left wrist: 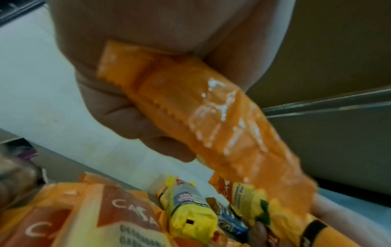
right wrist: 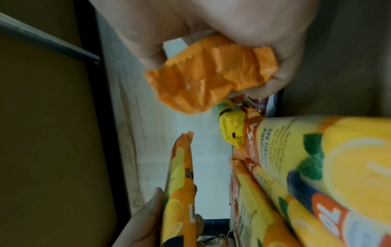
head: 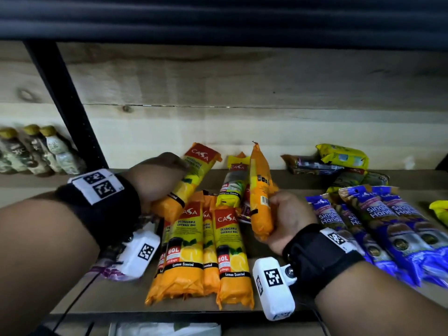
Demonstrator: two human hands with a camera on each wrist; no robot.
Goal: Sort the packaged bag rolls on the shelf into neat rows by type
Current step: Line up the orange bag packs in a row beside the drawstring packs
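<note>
From the head camera, the left hand (head: 157,175) is wrapped round an orange lemon-scented roll (head: 186,180), lifted and tilted above the shelf (head: 101,294). The right hand (head: 288,217) grips a second orange roll (head: 260,190) near its lower end, standing it almost upright. Below them a row of matching orange rolls (head: 201,253) lies side by side, a yellow lemongrass roll (head: 234,187) sits behind, and blue packs (head: 378,224) form their own row to the right.

The left wrist view, blurred, shows fingers (left wrist: 135,123) curled about the orange roll's (left wrist: 211,117) crimped end, over the row on the shelf.

The right wrist view shows that hand (right wrist: 253,33) bunching its roll's (right wrist: 211,73) orange end.

The step in hand looks like gathering the orange type. Next, each held roll probably needs laying flat, label up, beside the orange row, parallel to it.
</note>
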